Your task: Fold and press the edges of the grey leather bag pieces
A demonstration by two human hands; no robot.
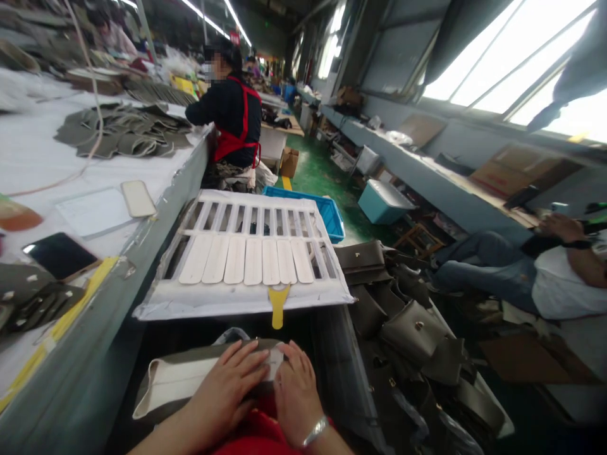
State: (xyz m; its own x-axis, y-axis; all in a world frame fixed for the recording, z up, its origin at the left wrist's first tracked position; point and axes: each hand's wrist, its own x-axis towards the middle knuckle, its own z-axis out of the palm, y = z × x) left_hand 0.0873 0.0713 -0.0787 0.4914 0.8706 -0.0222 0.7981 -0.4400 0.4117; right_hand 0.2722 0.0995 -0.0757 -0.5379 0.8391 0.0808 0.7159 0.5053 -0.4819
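A grey-olive handbag [199, 354] with a cream panel [173, 379] lies on its side close to my body. My left hand [232, 379] rests flat on it, fingers stretched out over the cream panel. At the bag's right end my right hand [298, 385] is closed around the edge, its fingers bent and partly hiding that end. Just beyond, a white slatted rack [180, 306] carries a row of cream strips [234, 260]. A yellow, fork-ended tool [277, 308] hangs over the rack's near edge.
Grey-olive bags [417, 328] are heaped on the right. On the left stands a long worktable [171, 183] with a phone [61, 254] and stacked grey pieces [128, 129]. A blue crate [334, 218] sits behind the rack. One person [232, 114] works ahead; another [564, 278] sits at right.
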